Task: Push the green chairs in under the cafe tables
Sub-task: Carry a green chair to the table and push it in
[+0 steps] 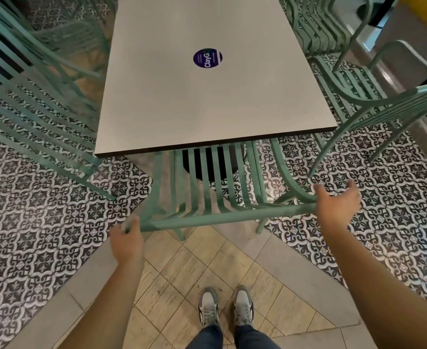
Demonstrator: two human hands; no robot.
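Left hand (127, 240) gripping green chair (222, 215) top rail end; right hand (338, 201) spread loose, resting on opposite end.

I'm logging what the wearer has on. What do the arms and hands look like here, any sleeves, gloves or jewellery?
Both forearms are bare, with no sleeves in view. The left hand and right hand wear no gloves, and no watch, ring or bracelet shows.

Round purple sticker (207, 58) on table (182, 102): "ClayG".
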